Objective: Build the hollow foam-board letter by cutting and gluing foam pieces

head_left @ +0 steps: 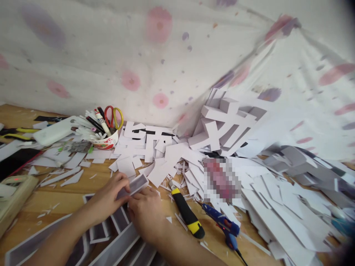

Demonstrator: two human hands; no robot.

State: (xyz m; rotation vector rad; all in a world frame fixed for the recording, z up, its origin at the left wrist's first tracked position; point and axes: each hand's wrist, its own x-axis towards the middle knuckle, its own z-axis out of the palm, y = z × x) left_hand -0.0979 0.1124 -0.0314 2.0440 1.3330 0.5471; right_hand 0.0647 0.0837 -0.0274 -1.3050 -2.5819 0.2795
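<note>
My left hand (111,195) is closed on a narrow white card strip (135,184), thumb and fingers pinching its near end. My right hand (145,214) rests right beside it with its fingers curled down onto the white card shape (116,247) that lies on the wooden table; what its fingertips touch is hidden. The strip stands on edge, tilted up to the right. A black and yellow utility knife (186,213) lies just right of my right hand. A blue glue gun (222,223) lies further right.
A cup (107,142) with scissors (113,116) and pens stands at the back left. White paper scraps and folded card letters (222,125) pile up at the back and right. A white box (54,131) and a flowered cloth (166,55) are behind.
</note>
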